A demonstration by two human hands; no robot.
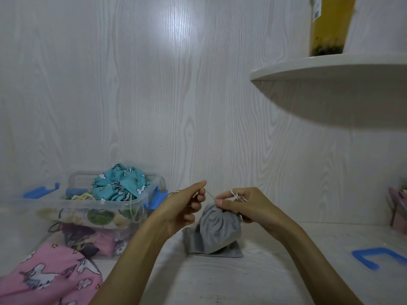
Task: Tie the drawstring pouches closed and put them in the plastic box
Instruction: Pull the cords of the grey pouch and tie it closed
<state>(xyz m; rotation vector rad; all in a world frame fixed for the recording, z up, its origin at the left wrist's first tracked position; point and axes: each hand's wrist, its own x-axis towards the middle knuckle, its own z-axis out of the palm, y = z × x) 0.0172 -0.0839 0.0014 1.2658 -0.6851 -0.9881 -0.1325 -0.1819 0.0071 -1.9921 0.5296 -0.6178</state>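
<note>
A grey drawstring pouch [217, 233] stands on the white table, its top gathered tight. My left hand [182, 209] and my right hand [240, 205] are just above it, each pinching an end of its thin drawstring [209, 193], which runs taut between them. To the left stands the clear plastic box [72, 204] with blue latches. It holds several pouches, with a teal cloud-print pouch [120, 183] on top.
A pink unicorn-print pouch [47, 275] lies at the front left. The box lid with a blue clip [376, 257] lies at the right. A curved shelf [330, 67] juts out above right, bearing a yellow container [330, 25]. Pink items [398, 208] sit at the right edge.
</note>
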